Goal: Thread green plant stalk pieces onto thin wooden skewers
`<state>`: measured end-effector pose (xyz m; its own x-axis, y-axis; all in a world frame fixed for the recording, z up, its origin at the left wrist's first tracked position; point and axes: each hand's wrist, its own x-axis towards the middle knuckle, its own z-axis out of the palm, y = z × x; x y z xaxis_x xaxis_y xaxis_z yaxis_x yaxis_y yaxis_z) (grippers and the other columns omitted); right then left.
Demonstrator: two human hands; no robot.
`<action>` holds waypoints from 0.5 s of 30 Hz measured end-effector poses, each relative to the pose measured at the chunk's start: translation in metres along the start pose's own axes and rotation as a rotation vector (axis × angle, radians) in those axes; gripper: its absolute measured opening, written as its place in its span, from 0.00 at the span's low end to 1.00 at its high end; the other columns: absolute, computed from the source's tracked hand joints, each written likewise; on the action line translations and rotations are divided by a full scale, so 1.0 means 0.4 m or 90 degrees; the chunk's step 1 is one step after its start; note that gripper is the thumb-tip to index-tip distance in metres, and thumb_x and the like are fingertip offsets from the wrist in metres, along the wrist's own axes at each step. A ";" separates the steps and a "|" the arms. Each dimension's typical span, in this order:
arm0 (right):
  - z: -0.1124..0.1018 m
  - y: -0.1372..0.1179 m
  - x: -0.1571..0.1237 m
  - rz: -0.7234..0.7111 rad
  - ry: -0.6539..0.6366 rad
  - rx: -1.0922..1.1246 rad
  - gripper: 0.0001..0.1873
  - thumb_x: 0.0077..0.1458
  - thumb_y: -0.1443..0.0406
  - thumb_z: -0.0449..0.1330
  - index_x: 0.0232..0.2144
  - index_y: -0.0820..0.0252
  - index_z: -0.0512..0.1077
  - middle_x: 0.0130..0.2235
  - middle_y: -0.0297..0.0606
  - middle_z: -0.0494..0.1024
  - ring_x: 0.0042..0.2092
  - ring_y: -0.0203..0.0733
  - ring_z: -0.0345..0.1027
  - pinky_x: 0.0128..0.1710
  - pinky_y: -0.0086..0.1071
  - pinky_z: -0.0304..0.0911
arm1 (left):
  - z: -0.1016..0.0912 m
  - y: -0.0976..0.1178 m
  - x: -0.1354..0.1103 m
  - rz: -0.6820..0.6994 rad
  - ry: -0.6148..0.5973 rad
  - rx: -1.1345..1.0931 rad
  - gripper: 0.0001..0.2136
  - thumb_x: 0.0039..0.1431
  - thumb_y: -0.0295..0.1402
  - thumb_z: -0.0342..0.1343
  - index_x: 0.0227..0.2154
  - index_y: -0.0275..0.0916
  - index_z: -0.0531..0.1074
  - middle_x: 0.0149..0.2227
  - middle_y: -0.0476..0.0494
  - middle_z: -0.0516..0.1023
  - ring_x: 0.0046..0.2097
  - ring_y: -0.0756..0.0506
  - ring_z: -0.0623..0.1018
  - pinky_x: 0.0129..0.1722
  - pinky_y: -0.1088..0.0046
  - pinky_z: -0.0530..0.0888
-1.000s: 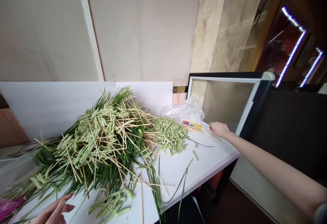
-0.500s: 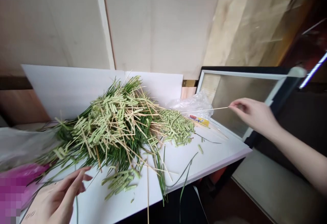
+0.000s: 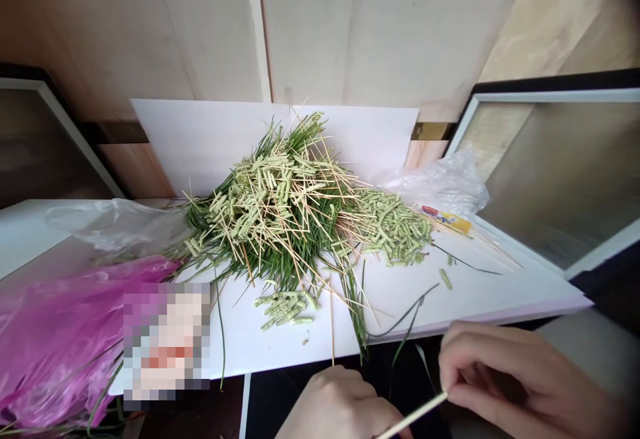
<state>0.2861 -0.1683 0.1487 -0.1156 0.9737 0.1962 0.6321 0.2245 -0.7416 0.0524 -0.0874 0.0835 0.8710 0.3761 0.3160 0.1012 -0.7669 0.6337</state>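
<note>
White tabletop (image 3: pixel 480 292) bears a heap of green leaf blades, pale-green cut segments and wooden sticks (image 3: pixel 280 219), while below its edge, clear of the heap, the right hand (image 3: pixel 520 379) pinches a thin wooden skewer (image 3: pixel 413 414) between closed fingers, the left hand (image 3: pixel 335 405) curled just beside it, its grip unclear.

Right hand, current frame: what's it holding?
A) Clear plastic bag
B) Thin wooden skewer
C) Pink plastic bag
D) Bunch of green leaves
B. The right hand pinches one end of a thin wooden skewer, which angles down and to the left out of the view.
</note>
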 end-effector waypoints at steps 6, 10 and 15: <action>0.039 0.072 -0.021 0.066 0.062 0.056 0.13 0.68 0.54 0.60 0.32 0.51 0.73 0.30 0.34 0.73 0.32 0.42 0.68 0.32 0.30 0.65 | 0.002 0.002 0.006 0.005 -0.020 0.075 0.31 0.73 0.52 0.37 0.25 0.40 0.76 0.22 0.45 0.76 0.25 0.48 0.70 0.27 0.69 0.61; 0.038 0.106 -0.027 0.063 0.091 0.077 0.15 0.67 0.52 0.61 0.31 0.52 0.73 0.29 0.33 0.73 0.29 0.39 0.67 0.29 0.26 0.65 | 0.004 -0.004 -0.001 -0.013 -0.034 0.097 0.28 0.74 0.50 0.41 0.23 0.39 0.73 0.23 0.47 0.74 0.26 0.49 0.68 0.27 0.69 0.60; 0.059 0.104 -0.027 0.095 0.151 0.137 0.14 0.65 0.49 0.62 0.40 0.52 0.75 0.33 0.35 0.74 0.30 0.40 0.69 0.31 0.27 0.68 | 0.027 -0.015 0.002 -0.061 -0.057 -0.042 0.30 0.73 0.52 0.42 0.22 0.39 0.75 0.23 0.48 0.70 0.24 0.50 0.66 0.25 0.71 0.59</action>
<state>0.2956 -0.1687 0.1004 0.1627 0.9663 0.1993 0.4494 0.1073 -0.8869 0.0575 -0.0882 0.0725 0.8986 0.3959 0.1892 0.1572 -0.6931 0.7035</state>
